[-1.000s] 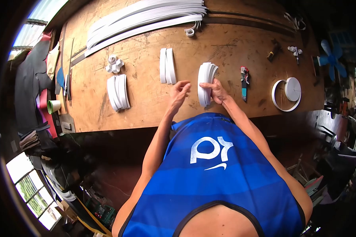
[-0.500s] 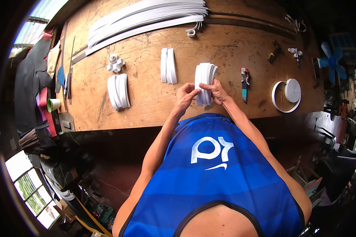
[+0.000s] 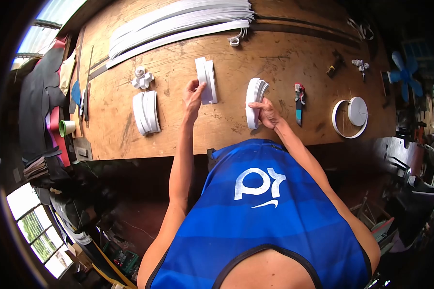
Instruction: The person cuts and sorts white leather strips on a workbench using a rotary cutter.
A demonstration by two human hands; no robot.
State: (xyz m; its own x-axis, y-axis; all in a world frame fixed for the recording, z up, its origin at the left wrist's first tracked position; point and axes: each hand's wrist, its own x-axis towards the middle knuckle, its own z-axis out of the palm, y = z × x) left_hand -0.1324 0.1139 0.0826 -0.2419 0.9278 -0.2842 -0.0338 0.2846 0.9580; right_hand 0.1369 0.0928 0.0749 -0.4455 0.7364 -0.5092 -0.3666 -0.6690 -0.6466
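Observation:
My right hand (image 3: pixel 269 114) grips a thick bundle of short white strips (image 3: pixel 253 96), held upright with its upper ends fanned slightly. To its left, my left hand (image 3: pixel 193 96) pinches a white strip (image 3: pixel 201 71) at the left side of a small pile of short white strips (image 3: pixel 210 83) on the table. The thumb lies on the strip's face, and its lower end is hidden by the hand. Farther left, another pile of short white strips (image 3: pixel 146 113) lies beside some small white rolls (image 3: pixel 142 78).
Long white strips (image 3: pixel 178 24) lie stacked along the back of the wooden table (image 3: pixel 173 139). A cutter knife (image 3: pixel 299 103) with a teal end lies right of my right hand. Beyond it are a white coil (image 3: pixel 357 111) and a tape measure (image 3: pixel 333 65). A green-white cup (image 3: pixel 66 127) stands left.
My left hand has moved left from the bundle to the small middle pile, with a strip in its fingers. My right hand still holds the bundle, now turned slightly and a little farther right.

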